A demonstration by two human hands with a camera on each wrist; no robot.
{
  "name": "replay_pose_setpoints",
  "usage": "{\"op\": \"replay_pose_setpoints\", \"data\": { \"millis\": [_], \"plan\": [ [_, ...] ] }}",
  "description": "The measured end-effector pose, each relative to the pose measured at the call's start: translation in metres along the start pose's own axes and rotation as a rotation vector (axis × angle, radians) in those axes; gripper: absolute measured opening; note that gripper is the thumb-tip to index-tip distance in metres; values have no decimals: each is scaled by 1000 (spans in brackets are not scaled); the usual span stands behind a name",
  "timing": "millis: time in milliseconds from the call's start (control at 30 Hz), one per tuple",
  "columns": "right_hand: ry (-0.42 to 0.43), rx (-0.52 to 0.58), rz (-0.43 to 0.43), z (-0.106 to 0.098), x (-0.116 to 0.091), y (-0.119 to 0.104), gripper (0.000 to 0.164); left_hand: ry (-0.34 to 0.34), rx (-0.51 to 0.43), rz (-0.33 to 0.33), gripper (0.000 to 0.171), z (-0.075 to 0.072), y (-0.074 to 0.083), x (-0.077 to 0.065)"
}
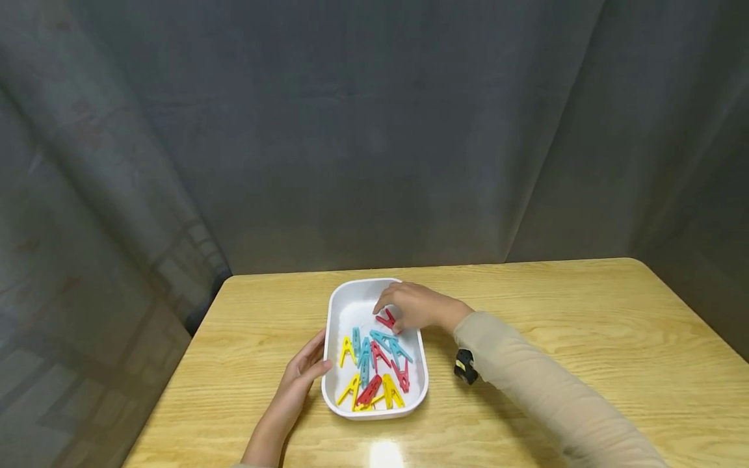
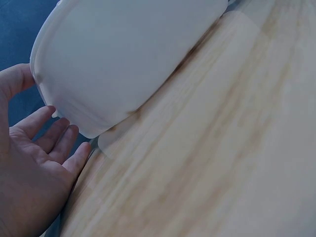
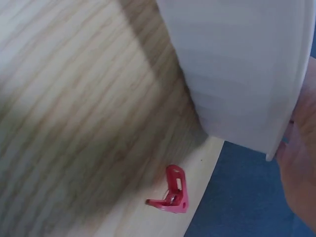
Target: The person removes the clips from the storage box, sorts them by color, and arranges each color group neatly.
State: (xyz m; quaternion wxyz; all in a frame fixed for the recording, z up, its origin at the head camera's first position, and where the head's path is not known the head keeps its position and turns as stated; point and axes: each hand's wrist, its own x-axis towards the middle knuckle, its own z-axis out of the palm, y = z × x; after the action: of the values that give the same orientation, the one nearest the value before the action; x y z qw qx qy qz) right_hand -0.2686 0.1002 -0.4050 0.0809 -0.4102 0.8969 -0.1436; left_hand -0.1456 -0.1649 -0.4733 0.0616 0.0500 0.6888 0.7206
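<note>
The wood-grained desk (image 1: 556, 305) is carrying a white tray (image 1: 351, 312), a bright glare (image 1: 386, 454) is gleaming on its near side, and a red clothespin (image 3: 175, 201) is lying near the desk's edge, apart from the tray!

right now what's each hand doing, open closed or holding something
Left hand: open, thumb and fingers at the white tray.
Right hand: bent over a red clothespin; whether it grips it cannot be told.

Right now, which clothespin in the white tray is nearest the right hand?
The red clothespin closest to the white tray's far end, right by the right hand; the other visible clothespins in it lie nearer its front.
</note>
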Motion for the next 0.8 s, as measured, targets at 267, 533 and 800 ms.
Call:
{"op": "replay_pose_setpoints", "data": {
  "millis": [267,533,800],
  "plan": [
    [-32,-2,30,-3,2,-4,46,-4,0,4,62,0,-1,1],
    [-61,-49,44,1,4,-5,50,-15,-3,4,62,2,1,3],
    [-40,-69,30,3,6,-5,36,-4,11,4,62,1,2,3]
  ]
}}
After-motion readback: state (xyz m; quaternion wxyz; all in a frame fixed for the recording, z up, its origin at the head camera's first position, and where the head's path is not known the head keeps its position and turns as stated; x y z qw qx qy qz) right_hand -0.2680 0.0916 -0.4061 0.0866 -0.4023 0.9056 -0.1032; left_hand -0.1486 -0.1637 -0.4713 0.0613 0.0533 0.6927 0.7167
